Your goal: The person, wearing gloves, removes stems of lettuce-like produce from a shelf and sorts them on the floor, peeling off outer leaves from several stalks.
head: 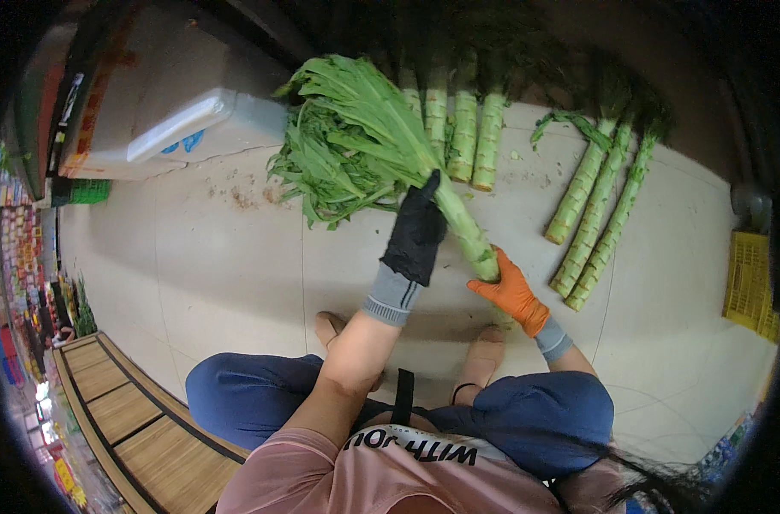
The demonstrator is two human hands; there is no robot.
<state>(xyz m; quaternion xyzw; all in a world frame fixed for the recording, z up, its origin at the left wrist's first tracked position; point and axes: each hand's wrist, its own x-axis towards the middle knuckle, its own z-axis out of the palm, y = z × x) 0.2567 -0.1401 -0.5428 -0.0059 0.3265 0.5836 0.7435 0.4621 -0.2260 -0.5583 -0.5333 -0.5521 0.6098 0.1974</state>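
A celtuce stalk (462,221) slants across the middle of the view, its leafy top up and left. My left hand (419,228), in a black glove, grips the stem just below the leaves. Around the lower end is my right hand (513,290), in an orange glove. Beneath the held leaves, a heap of loose celtuce leaves (332,164) lies on the floor. Just beyond my left hand, several trimmed stalks (489,144) lie side by side, their far ends lost in shadow. Three more stalks (589,218) lie farther right, leaves still at their dark far ends.
The pale tiled floor (235,257) bears dirt and leaf scraps. A box with a white lid (181,125) stands at the upper left near a green crate (89,191). A yellow crate (746,283) is far right. At lower left is a wooden slatted stand (152,424).
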